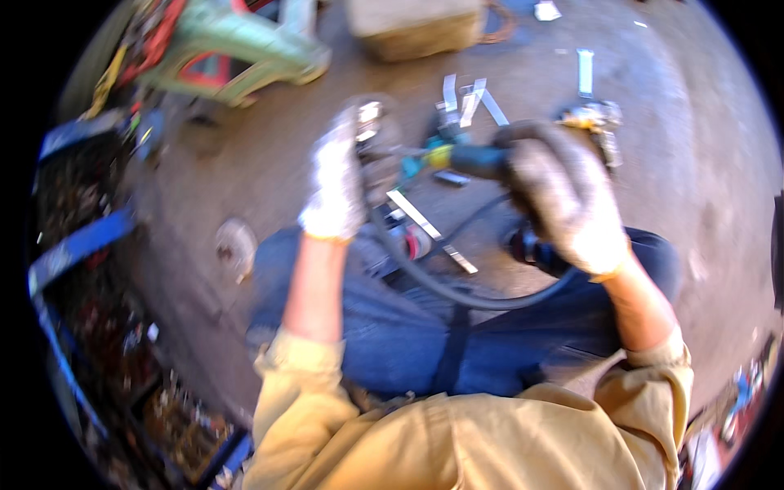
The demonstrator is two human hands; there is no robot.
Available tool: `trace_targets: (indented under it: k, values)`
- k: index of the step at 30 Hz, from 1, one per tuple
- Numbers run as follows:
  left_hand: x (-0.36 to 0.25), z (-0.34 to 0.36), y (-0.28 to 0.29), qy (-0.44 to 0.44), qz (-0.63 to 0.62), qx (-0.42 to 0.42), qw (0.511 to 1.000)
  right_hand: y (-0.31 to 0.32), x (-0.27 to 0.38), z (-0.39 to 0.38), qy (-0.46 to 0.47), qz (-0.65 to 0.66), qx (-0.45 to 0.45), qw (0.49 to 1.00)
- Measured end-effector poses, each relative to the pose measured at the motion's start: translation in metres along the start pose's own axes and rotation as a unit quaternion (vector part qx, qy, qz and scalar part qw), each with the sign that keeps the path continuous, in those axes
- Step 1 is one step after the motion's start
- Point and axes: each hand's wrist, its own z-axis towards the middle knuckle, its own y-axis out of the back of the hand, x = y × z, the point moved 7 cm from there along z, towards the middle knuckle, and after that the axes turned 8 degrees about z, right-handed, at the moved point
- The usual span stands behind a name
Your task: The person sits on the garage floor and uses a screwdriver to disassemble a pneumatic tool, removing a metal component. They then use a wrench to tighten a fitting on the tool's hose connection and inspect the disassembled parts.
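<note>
My left hand, in a white work glove with a grimy front, is closed on a small shiny metal piece. My right hand, gloved too, grips a dark hand tool with a yellow band and a thin tip reaching toward the metal piece; whether they touch is blurred. A black hose loops over my lap below the tool. On the floor in front lie several silver strips, a longer pale strip and a yellow-and-silver tool.
A green plastic stool and a block stand at the back. Blue-framed bins of small parts line my left. A pale round object lies on the floor. Assorted items sit at the right rim.
</note>
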Motion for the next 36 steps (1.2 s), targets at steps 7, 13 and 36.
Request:
trace_targets:
  k: [7,13,36]
  values:
    - [0.0,-0.003,0.004,0.018,0.011,-0.104,0.994,-0.002,0.011,0.001,0.193,-0.001,0.046,0.98]
    - [-0.012,-0.011,-0.009,0.016,0.011,-0.15,0.989,0.002,-0.004,-0.003,0.111,-0.08,-0.018,0.99]
    - [-0.006,0.014,0.027,-0.017,0.074,-0.145,0.987,-0.006,0.004,0.01,0.204,0.011,0.012,0.979]
